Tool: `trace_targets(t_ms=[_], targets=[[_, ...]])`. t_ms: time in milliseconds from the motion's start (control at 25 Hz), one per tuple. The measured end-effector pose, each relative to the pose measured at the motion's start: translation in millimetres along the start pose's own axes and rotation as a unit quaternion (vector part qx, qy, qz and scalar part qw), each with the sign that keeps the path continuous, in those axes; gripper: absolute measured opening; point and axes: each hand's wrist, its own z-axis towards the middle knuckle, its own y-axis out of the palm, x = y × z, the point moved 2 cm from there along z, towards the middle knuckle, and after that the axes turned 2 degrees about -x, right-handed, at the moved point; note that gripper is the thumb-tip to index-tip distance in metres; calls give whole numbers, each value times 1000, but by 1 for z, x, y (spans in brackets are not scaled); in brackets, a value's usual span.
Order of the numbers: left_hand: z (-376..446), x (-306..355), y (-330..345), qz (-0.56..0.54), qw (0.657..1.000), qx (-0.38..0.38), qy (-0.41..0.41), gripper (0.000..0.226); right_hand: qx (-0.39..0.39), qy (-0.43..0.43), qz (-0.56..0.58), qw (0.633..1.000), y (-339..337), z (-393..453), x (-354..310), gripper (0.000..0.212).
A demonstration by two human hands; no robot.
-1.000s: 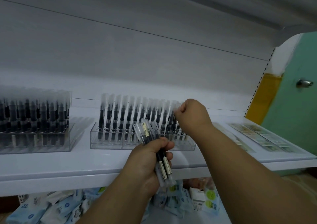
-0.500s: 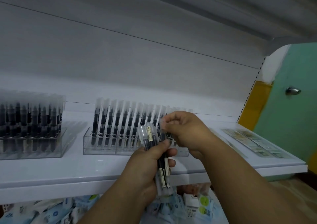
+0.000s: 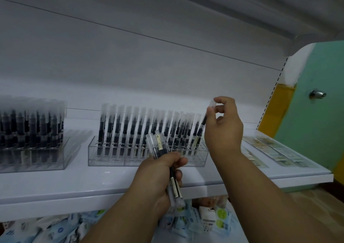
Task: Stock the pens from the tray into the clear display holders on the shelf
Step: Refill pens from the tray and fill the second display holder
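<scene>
- My right hand (image 3: 223,123) pinches one pen (image 3: 202,126) by its cap end, tilted, its lower end at the right end of the middle holder (image 3: 147,156) on the shelf (image 3: 74,183).
- My left hand (image 3: 160,175) is closed round a small bunch of pens (image 3: 160,146), held in front of the holder, near the shelf edge.
- The middle holder looks almost full, with upright pens along its whole length; I judge only a few slots at the right end are left.
- The left holder (image 3: 33,155) looks packed.
- What is left: seat this pen, then the bunch. The tray is not in view.
- Each pen carries a pale label strip, but the print is too small to read. The packets (image 3: 219,218) below the shelf show writing I cannot make out.
</scene>
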Motion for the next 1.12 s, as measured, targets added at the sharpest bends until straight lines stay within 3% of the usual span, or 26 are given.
trace_targets(t_ms=[360, 800, 1000, 1120], targets=[[4, -4, -4, -1, 1000, 9, 0, 20, -5, -17, 7, 1000, 7, 4, 2, 20], [8, -6, -3, -18, 1000, 6, -12, 20, -67, -38, -67, 995, 8, 11, -1, 15], [6, -7, 1, -15, 1000, -4, -19, 20, -217, 1, -105, 971, 19, -6, 10, 20], [2, -4, 3, -15, 999, -25, -20, 17, -148, -46, -143, 978, 11, -11, 5, 23]])
